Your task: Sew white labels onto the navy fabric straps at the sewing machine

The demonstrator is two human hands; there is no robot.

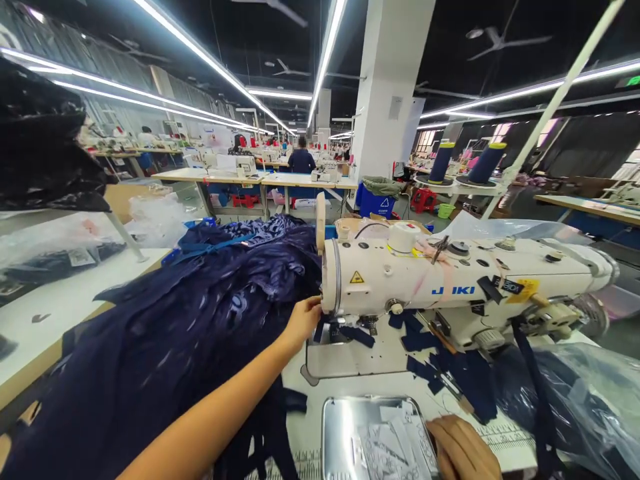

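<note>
My left hand (pixel 301 323) reaches to the needle end of a white sewing machine (pixel 400 267); its fingers are pressed together near a strip of navy fabric, and what they hold, if anything, is hidden. My right hand (pixel 463 445) rests at the right edge of a metal tray (pixel 333 417) holding white printed labels (pixel 395 443). Its fingers are bent and partly out of sight. A large heap of navy fabric (pixel 165 333) lies to the left of the machine, under my left arm.
Navy scraps (pixel 425 343) and small scissors (pixel 453 387) lie under and before the machine arm. Clear plastic bags (pixel 590 380) cover the right side. Thread cones (pixel 443 162) stand behind. A blue bin (pixel 375 200) and a seated person (pixel 301 160) are farther back.
</note>
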